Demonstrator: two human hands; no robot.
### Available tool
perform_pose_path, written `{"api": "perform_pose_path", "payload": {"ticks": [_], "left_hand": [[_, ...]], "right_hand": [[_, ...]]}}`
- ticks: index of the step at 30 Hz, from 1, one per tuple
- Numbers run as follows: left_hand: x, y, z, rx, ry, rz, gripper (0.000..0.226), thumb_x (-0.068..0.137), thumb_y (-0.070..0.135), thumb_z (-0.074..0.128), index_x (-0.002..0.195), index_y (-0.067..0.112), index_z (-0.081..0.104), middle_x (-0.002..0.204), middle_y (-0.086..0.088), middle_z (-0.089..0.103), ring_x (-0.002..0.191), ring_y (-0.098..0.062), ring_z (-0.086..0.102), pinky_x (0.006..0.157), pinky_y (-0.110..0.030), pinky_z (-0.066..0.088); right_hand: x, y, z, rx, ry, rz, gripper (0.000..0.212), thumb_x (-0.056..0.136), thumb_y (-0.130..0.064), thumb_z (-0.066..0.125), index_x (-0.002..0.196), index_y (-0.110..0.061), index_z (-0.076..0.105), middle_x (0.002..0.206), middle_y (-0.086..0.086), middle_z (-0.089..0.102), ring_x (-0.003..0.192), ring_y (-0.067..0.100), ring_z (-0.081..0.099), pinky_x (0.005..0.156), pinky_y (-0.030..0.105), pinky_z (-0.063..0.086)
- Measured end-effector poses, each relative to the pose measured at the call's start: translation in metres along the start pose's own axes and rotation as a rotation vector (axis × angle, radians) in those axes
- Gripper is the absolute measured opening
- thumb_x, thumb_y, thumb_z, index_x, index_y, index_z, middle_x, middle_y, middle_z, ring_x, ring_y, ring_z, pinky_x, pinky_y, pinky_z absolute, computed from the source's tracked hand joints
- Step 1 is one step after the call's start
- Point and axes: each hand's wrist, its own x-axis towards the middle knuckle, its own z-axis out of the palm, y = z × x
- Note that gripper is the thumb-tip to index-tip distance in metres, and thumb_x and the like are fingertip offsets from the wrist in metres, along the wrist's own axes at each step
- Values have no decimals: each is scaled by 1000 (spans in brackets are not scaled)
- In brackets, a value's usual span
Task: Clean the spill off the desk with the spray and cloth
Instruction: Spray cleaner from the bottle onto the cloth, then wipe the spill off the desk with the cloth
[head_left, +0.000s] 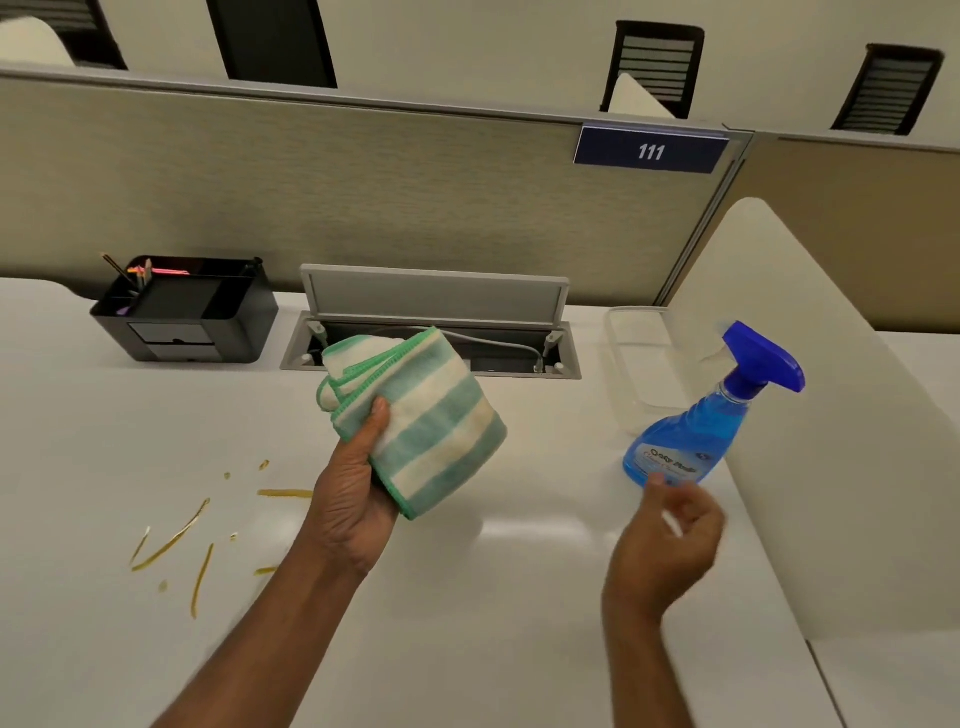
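Note:
My left hand (353, 499) is raised over the middle of the white desk (493, 597) and grips a folded green-and-white striped cloth (415, 415). The spill (182, 535), thin brown-yellow streaks and drops, lies on the desk to the left of that arm. A blue spray bottle (691, 436) with a blue trigger head stands at the right, leaning in the picture. My right hand (670, 530) is just in front of its base, blurred, with the fingers loosely curled and the thumb tip at the bottle's bottom edge. It grips nothing that I can see.
A black desk organiser (187, 312) with pens stands at the back left. An open cable hatch (431, 332) sits at the back centre under the beige partition (363, 197). A clear plastic tray (644, 358) lies behind the bottle, and a white divider panel (810, 415) closes off the right side.

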Motion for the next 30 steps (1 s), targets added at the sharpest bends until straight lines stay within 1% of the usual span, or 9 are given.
{"api": "perform_pose_path", "payload": {"ticks": [3, 9, 12, 15, 18, 20, 23, 26, 30], "left_hand": [[-10, -2, -9, 44, 4, -22, 43, 96, 30, 64, 139, 25, 59, 135, -5, 70, 122, -28, 68, 93, -56, 58], [-30, -2, -30, 134, 19, -78, 44, 93, 35, 68, 136, 26, 62, 133, -8, 71, 121, -33, 68, 98, -65, 53], [-43, 7, -44, 225, 39, -104, 36, 92, 38, 71, 126, 28, 70, 129, -9, 73, 118, -33, 70, 96, -62, 56], [-58, 20, -66, 335, 66, -131, 38, 90, 40, 74, 125, 28, 71, 128, -9, 74, 116, -31, 71, 91, -52, 61], [-69, 28, -85, 434, 123, -171, 51, 82, 46, 80, 128, 26, 69, 126, -9, 75, 115, -30, 72, 98, -51, 58], [-75, 33, -97, 446, 200, -181, 56, 77, 46, 84, 126, 22, 70, 120, -10, 77, 109, -31, 74, 90, -49, 61], [-82, 37, -113, 423, 308, -195, 58, 71, 48, 85, 119, 18, 73, 111, -13, 80, 101, -33, 77, 75, -45, 64], [-87, 40, -128, 424, 409, -154, 52, 72, 50, 85, 113, 18, 75, 103, -13, 81, 92, -32, 79, 66, -42, 63], [-92, 48, -150, 472, 532, -98, 53, 73, 58, 81, 105, 16, 76, 93, -12, 82, 85, -31, 79, 66, -45, 65]], "right_hand": [[-53, -1, 13, 26, -222, 253, 12, 90, -27, 71, 99, -20, 65, 94, -3, 69, 99, 24, 66, 77, 22, 53], [-122, -29, 44, 337, -696, 870, 46, 87, -57, 65, 116, -22, 70, 113, 5, 76, 109, 25, 70, 88, 42, 57], [-134, -32, 43, 418, -861, 950, 55, 81, -58, 70, 122, -21, 70, 119, 9, 75, 111, 28, 70, 88, 43, 58], [-138, -26, 34, 302, -986, 833, 48, 78, -47, 78, 117, -20, 72, 116, 7, 76, 107, 25, 72, 80, 38, 60], [-148, -19, 25, 210, -1037, 750, 46, 75, -40, 81, 117, -22, 72, 116, 5, 75, 106, 25, 72, 83, 42, 60], [-161, -16, 21, 192, -1059, 753, 45, 75, -37, 82, 116, -22, 72, 118, 6, 75, 107, 25, 72, 84, 42, 60], [-190, -8, 16, 362, -1020, 942, 42, 82, -33, 76, 120, -16, 71, 124, 12, 72, 114, 29, 69, 86, 41, 59], [-231, 0, 10, 602, -941, 1195, 40, 91, -25, 65, 127, -9, 67, 130, 19, 67, 121, 36, 64, 95, 49, 55], [-284, 2, 10, 584, -837, 1262, 50, 84, -16, 70, 132, -8, 60, 127, 21, 68, 118, 39, 65, 100, 55, 51]]}}
